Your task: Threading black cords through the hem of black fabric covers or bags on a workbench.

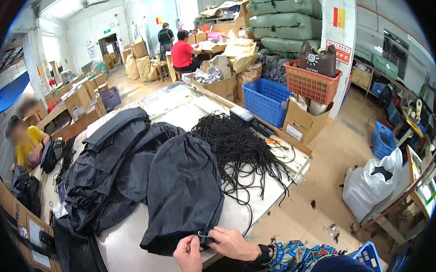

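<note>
A black fabric bag (183,187) lies flat on the white table in front of me, its near edge at my hands. My left hand (189,258) is closed in a pinch at that edge. Beside it, my right hand (231,243) is closed with its fingertips on the bag's hem. A thin, bent, light-grey piece (201,235), like a wire hook, shows between the hands at the hem. Which fingers hold it is hard to make out. A heap of more black fabric (108,161) spreads to the left, and a tangled pile of black cords (233,145) lies beyond on the right.
The white table (127,244) reaches away from me. Past its right edge stand a blue basket (265,101), a cardboard box (303,119) and an orange basket (311,82). A white sack (371,187) sits on the floor at right. Other people work at left and at the back.
</note>
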### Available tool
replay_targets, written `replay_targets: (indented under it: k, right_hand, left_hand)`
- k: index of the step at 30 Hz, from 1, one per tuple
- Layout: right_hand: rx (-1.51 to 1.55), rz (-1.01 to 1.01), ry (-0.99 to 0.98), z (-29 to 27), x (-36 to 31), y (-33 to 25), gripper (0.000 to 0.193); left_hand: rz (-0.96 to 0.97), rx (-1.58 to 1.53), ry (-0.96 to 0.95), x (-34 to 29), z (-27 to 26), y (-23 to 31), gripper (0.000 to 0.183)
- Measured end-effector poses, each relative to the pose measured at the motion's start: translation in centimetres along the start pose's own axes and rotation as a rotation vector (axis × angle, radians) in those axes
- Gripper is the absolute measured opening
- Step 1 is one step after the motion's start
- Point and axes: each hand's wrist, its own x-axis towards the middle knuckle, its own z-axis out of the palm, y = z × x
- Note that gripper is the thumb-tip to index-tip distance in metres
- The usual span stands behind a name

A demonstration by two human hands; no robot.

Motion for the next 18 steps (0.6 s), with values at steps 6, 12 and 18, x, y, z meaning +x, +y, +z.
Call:
replay_targets:
  k: [6, 12, 18]
  right_hand:
    - [0.010, 0.040, -0.052, -0.1, -0.7, 0.1, 0.022]
    - [-0.043, 0.036, -0.071, -0.8, -1.1, 0.4, 0.027]
    - [0.144, 0.110, -0.123, -1.4, -1.6, 0.3, 0.027]
  left_hand:
    - [-0.126, -0.212, 0.011, -0.9, 0.9, 0.7, 0.017]
    - [-0.122, -0.187, -0.052, -0.6, 1.5, 0.1, 0.016]
    - [-0.086, -0.147, -0.119, -0.5, 1.1, -0.3, 0.017]
